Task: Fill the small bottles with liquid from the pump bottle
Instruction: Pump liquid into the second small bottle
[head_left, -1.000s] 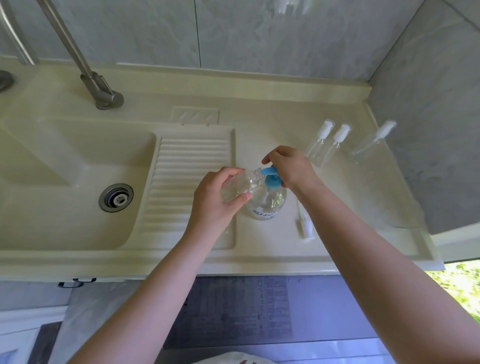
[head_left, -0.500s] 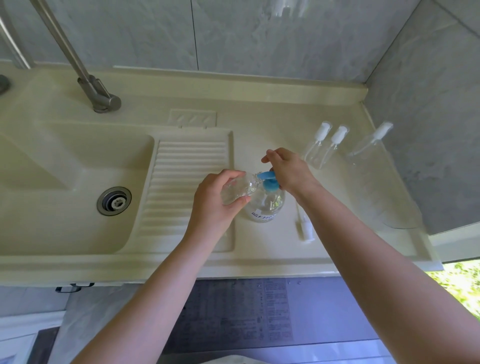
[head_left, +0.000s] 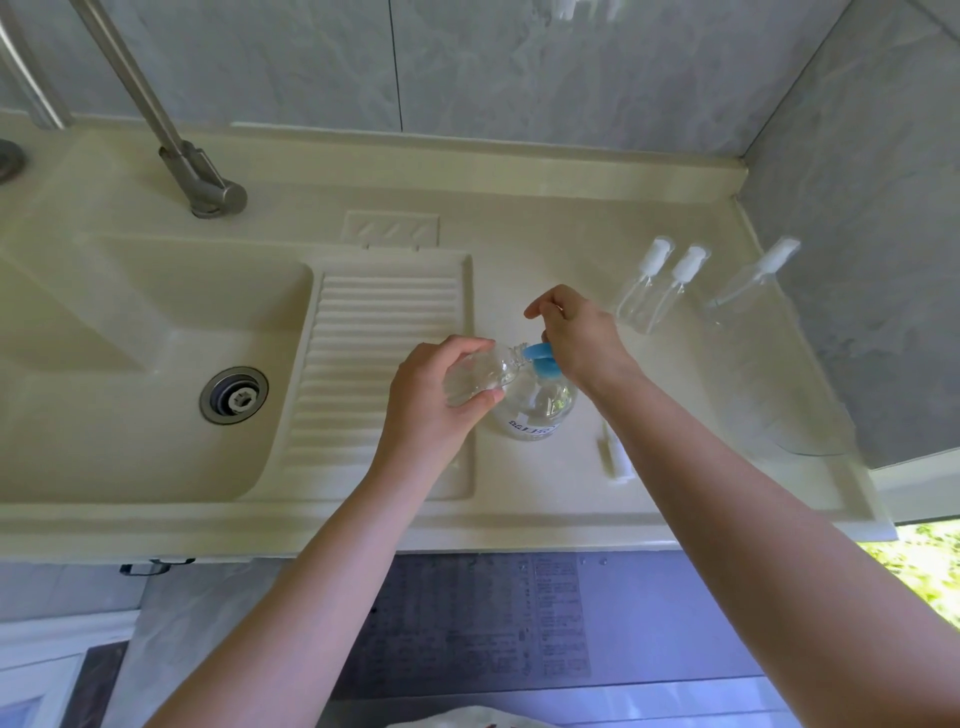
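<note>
Holding a small clear plastic bottle (head_left: 480, 375) tipped on its side, the left hand (head_left: 434, 397) wraps its fingers and thumb around it. The bottle's open mouth points at the blue pump top (head_left: 540, 358) of the round clear pump bottle (head_left: 537, 402), which stands on the cream counter (head_left: 545, 493) just right of the ribbed drain board (head_left: 387, 364). The right hand (head_left: 579, 338) sits on the pump top with its fingers curled over it. A small white cap piece (head_left: 615, 457) lies on the counter under the right arm. Farther back, three small clear bottles with white tops (head_left: 667, 291) stand near the grey wall. The sink bowl (head_left: 130, 415) and metal tap (head_left: 197, 176) are off to the left.
</note>
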